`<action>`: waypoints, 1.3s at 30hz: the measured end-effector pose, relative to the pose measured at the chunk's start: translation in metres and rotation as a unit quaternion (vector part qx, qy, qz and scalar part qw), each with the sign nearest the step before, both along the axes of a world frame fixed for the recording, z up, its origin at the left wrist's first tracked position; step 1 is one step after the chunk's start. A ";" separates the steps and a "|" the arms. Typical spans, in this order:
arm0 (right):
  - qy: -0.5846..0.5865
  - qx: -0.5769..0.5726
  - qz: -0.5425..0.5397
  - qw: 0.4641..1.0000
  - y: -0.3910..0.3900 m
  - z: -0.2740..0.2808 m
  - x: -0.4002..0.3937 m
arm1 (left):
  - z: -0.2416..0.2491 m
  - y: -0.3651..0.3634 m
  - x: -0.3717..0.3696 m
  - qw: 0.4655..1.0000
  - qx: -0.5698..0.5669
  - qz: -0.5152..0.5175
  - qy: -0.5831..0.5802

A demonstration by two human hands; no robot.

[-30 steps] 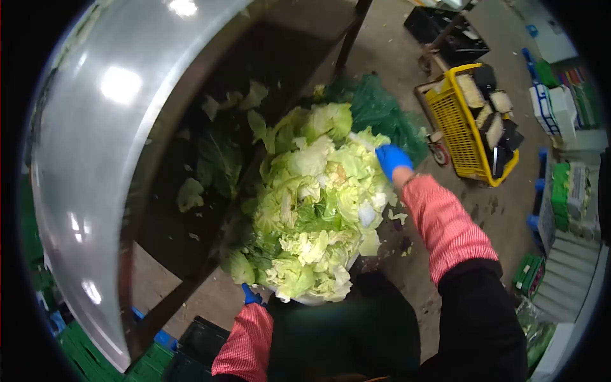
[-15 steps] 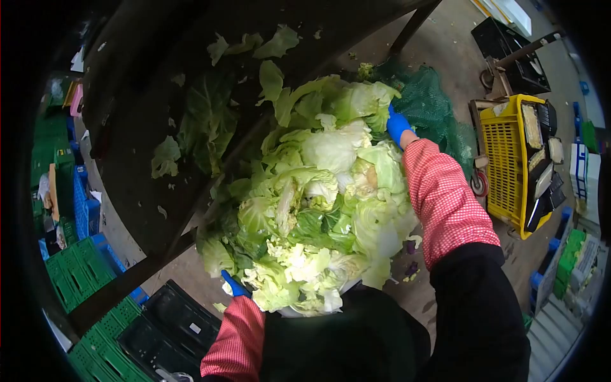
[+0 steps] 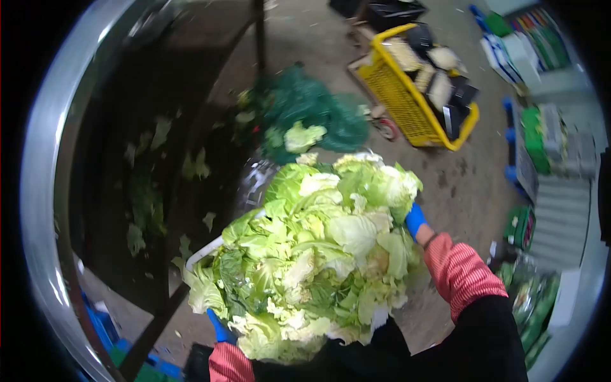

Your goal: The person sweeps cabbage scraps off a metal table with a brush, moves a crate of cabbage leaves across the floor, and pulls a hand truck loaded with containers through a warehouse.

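A big heap of pale green cabbage leaves [image 3: 318, 254] fills a white container [image 3: 205, 250], whose rim shows at the left. At the heap's lower left is my left hand [image 3: 221, 327] in a blue glove, its fingers partly hidden under the leaves. My right hand [image 3: 416, 220], also blue-gloved, is at the upper right side of the heap, with its fingertips hidden behind leaves. Both hands are at opposite sides of the load, close against it. The leaves cover most of the container, so its grip points are hidden.
Beyond the heap lies green netting [image 3: 312, 111] with a loose leaf on it. A yellow crate [image 3: 407, 102] of black trays stands at the upper right. The dark table [image 3: 184, 83] at the left carries scattered leaves. Stacked goods line the right side.
The view has swung right. The heap, held between both hands, has come away from the dark table, and the white rim now shows. The netting and yellow crate appear farther left.
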State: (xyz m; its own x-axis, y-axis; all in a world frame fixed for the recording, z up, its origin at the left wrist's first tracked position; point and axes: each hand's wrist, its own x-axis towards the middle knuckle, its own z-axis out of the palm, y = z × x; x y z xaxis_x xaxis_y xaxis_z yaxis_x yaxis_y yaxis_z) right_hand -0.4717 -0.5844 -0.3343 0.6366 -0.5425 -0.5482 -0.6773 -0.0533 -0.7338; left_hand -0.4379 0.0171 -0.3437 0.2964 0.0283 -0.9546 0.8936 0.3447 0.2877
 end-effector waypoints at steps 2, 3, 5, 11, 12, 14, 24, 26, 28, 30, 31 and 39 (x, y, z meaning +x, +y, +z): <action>0.049 -0.042 -0.047 0.997 0.001 0.054 -0.075 | 0.036 -0.001 0.012 0.996 -0.048 -0.065 -0.026; 0.004 -0.037 -0.036 0.999 0.017 -0.011 -0.063 | -0.011 0.035 0.014 0.992 -0.019 -0.075 -0.103; -0.091 0.039 -0.090 0.991 0.037 0.072 -0.133 | 0.035 0.051 0.022 0.984 -0.024 -0.163 -0.072; -0.059 0.120 -0.250 0.959 0.099 0.204 -0.354 | 0.198 0.030 0.018 0.881 -0.126 -0.439 -0.118; -0.078 0.015 -0.174 0.982 0.118 0.256 -0.384 | 0.237 0.005 -0.007 0.860 -0.129 -0.460 -0.181; -0.049 -0.001 -0.157 0.986 0.125 0.232 -0.482 | 0.284 -0.009 -0.034 0.848 -0.112 -0.477 -0.202; -0.178 -0.043 -0.361 0.915 0.005 0.302 -0.566 | 0.429 -0.243 -0.067 0.832 -0.092 -0.486 -0.252; -0.199 -0.071 -0.378 0.901 -0.038 0.288 -0.562 | 0.434 -0.316 -0.051 0.791 -0.111 -0.521 -0.302; -0.204 -0.087 -0.372 0.901 -0.073 0.277 -0.562 | 0.456 -0.379 -0.045 0.774 -0.131 -0.567 -0.250; -0.204 -0.170 -0.366 0.892 -0.107 0.277 -0.549 | 0.435 -0.433 -0.018 0.749 -0.141 -0.586 -0.274; -0.175 -0.191 -0.341 0.904 -0.136 0.305 -0.565 | 0.461 -0.465 -0.036 0.792 -0.138 -0.549 -0.229; -0.302 -0.122 -0.448 0.832 -0.313 0.319 -0.538 | 0.378 -0.753 0.074 0.706 -0.195 -0.610 -0.301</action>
